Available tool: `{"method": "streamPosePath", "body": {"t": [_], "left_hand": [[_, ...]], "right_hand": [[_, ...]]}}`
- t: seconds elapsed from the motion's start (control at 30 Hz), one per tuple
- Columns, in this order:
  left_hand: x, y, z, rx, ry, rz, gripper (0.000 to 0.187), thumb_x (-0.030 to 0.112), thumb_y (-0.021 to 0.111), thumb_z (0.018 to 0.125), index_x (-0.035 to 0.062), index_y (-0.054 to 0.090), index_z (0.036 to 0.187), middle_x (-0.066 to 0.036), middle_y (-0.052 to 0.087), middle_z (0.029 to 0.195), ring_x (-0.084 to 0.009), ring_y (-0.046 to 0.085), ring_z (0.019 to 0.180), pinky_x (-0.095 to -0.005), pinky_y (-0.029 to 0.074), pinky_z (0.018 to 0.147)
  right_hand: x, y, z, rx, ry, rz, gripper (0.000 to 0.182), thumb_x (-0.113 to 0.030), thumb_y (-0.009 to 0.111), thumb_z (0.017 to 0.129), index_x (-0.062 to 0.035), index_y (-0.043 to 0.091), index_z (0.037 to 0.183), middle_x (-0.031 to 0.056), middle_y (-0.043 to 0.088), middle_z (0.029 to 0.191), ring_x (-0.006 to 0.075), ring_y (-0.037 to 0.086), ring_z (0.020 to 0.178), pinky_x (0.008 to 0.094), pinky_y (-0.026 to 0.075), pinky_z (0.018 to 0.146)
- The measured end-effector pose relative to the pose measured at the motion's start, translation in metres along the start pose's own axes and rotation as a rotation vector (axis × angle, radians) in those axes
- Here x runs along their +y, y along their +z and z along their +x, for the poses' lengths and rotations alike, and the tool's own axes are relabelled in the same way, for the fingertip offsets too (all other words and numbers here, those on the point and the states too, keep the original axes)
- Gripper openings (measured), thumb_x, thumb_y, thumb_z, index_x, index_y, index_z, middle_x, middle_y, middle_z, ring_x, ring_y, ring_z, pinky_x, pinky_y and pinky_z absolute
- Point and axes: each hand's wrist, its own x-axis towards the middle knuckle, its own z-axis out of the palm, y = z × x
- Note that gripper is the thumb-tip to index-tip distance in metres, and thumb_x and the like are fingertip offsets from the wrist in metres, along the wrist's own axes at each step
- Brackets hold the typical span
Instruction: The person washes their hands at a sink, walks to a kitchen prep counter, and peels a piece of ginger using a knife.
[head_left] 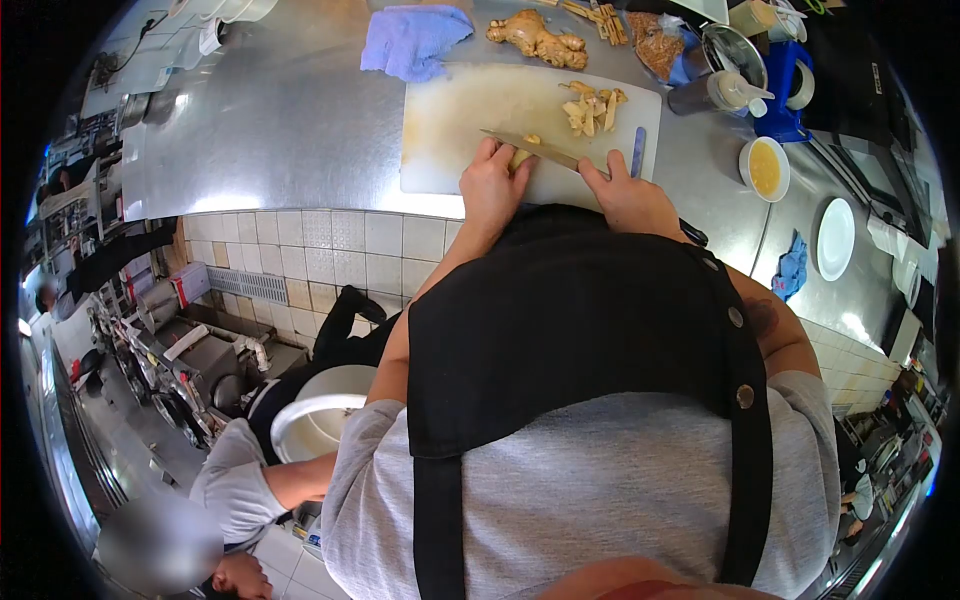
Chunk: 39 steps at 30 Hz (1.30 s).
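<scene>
My right hand (636,203) is wrapped round the handle of a kitchen knife (552,153), whose blade reaches left across the white cutting board (440,110). My left hand (490,188) pinches a piece of peeled ginger (524,155) near the front edge of the board, with the blade lying right over the piece by the fingertips. At the board's back right sits a small heap of cut ginger (592,112). A whole unpeeled ginger root (537,40) lies just behind the board. Along the board's right side is a narrow blue strip (638,150).
A blue towel (415,42) lies behind the board. To the right stand a squeeze bottle (718,93), a metal pot (740,48), a bowl of yellow liquid (764,170) and a white plate (836,238). Behind me at left, a person (235,475) is beside a white bucket (305,425).
</scene>
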Motion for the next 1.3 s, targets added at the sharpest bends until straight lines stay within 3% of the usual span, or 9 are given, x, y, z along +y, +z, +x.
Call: {"method": "streamPosePath", "body": {"t": [0.3, 0.5, 0.7, 0.83, 0.93, 1.03, 1.13, 1.23, 1.3], "left_hand": [[-0.001, 0.001, 0.0, 0.008, 0.024, 0.022, 0.024, 0.021, 0.075, 0.075, 0.0078, 0.067, 0.093, -0.006, 0.059, 0.087, -0.0282, 0.062, 0.069, -0.0387, 0.051, 0.06], [-0.002, 0.003, -0.003, 0.016, 0.022, 0.043, 0.027, 0.022, 0.076, 0.074, 0.0075, 0.068, 0.094, -0.006, 0.059, 0.084, -0.0268, 0.062, 0.066, -0.0373, 0.05, 0.058], [-0.005, 0.007, -0.005, 0.055, 0.015, -0.026, 0.026, 0.022, 0.075, 0.073, 0.009, 0.068, 0.094, -0.008, 0.058, 0.085, -0.0297, 0.063, 0.071, -0.0408, 0.051, 0.062], [-0.009, 0.013, -0.01, 0.015, 0.005, -0.027, 0.032, 0.024, 0.075, 0.07, 0.0101, 0.067, 0.098, -0.01, 0.06, 0.096, -0.0312, 0.063, 0.081, -0.0416, 0.053, 0.069], [-0.012, 0.009, -0.014, -0.041, -0.026, -0.027, 0.043, 0.026, 0.077, 0.067, 0.0112, 0.064, 0.105, -0.009, 0.057, 0.098, -0.0306, 0.061, 0.088, -0.0413, 0.051, 0.073], [-0.013, 0.006, -0.018, -0.026, -0.035, 0.001, 0.05, 0.031, 0.078, 0.066, 0.0077, 0.062, 0.108, -0.011, 0.054, 0.096, -0.0305, 0.06, 0.09, -0.0417, 0.051, 0.075], [-0.014, -0.024, -0.021, -0.012, -0.138, -0.074, 0.049, 0.032, 0.077, 0.069, 0.0046, 0.062, 0.107, -0.013, 0.056, 0.099, -0.0316, 0.059, 0.093, -0.0419, 0.05, 0.078], [-0.062, -0.044, -0.052, 0.555, -0.426, -0.114, 0.041, 0.032, 0.071, 0.077, 0.0048, 0.062, 0.107, -0.016, 0.061, 0.104, -0.0327, 0.061, 0.094, -0.0419, 0.05, 0.08], [-0.106, -0.088, -0.096, 0.959, -0.689, -0.049, 0.035, 0.025, 0.07, 0.08, 0.0061, 0.061, 0.108, -0.014, 0.062, 0.09, -0.0313, 0.061, 0.083, -0.0416, 0.05, 0.074]], "right_hand": [[-0.002, -0.002, 0.019, -0.192, 0.055, 0.075, 0.034, -0.008, 0.052, 0.084, -0.0102, 0.044, 0.117, 0.0207, 0.049, 0.102, 0.0383, 0.066, 0.069, 0.0469, 0.055, 0.057], [0.006, 0.014, 0.046, -0.162, -0.013, 0.106, 0.03, -0.008, 0.046, 0.088, -0.009, 0.043, 0.117, 0.0231, 0.051, 0.1, 0.0416, 0.065, 0.08, 0.0475, 0.054, 0.065], [0.014, 0.031, 0.047, -0.171, 0.058, 0.186, 0.027, -0.008, 0.043, 0.09, -0.0082, 0.043, 0.117, 0.0245, 0.052, 0.108, 0.0446, 0.062, 0.089, 0.0518, 0.051, 0.075], [0.02, 0.041, 0.037, -0.214, 0.165, 0.191, 0.04, -0.01, 0.044, 0.089, -0.0056, 0.041, 0.129, 0.0281, 0.05, 0.121, 0.0475, 0.053, 0.108, 0.0492, 0.046, 0.089], [0.047, 0.069, 0.035, -0.106, 0.279, 0.202, 0.043, -0.008, 0.046, 0.088, -0.0005, 0.041, 0.13, 0.0309, 0.054, 0.108, 0.0471, 0.053, 0.103, 0.0511, 0.044, 0.085], [0.078, 0.081, 0.021, 0.043, 0.029, 0.167, 0.036, -0.008, 0.053, 0.088, 0.0013, 0.042, 0.121, 0.0302, 0.054, 0.104, 0.0483, 0.053, 0.1, 0.0516, 0.043, 0.082], [0.087, 0.077, 0.026, -0.121, 0.059, 0.19, 0.033, -0.009, 0.053, 0.088, 0.0003, 0.042, 0.118, 0.0291, 0.055, 0.101, 0.048, 0.055, 0.096, 0.0501, 0.044, 0.08], [0.109, 0.094, 0.031, -0.176, 0.125, 0.103, 0.03, -0.01, 0.053, 0.089, -0.0009, 0.041, 0.115, 0.0269, 0.057, 0.097, 0.0466, 0.057, 0.092, 0.0482, 0.044, 0.078], [0.13, 0.1, 0.036, -0.235, 0.113, 0.101, 0.029, -0.011, 0.053, 0.088, -0.0016, 0.041, 0.113, 0.026, 0.058, 0.095, 0.0455, 0.058, 0.089, 0.0477, 0.045, 0.077]]}}
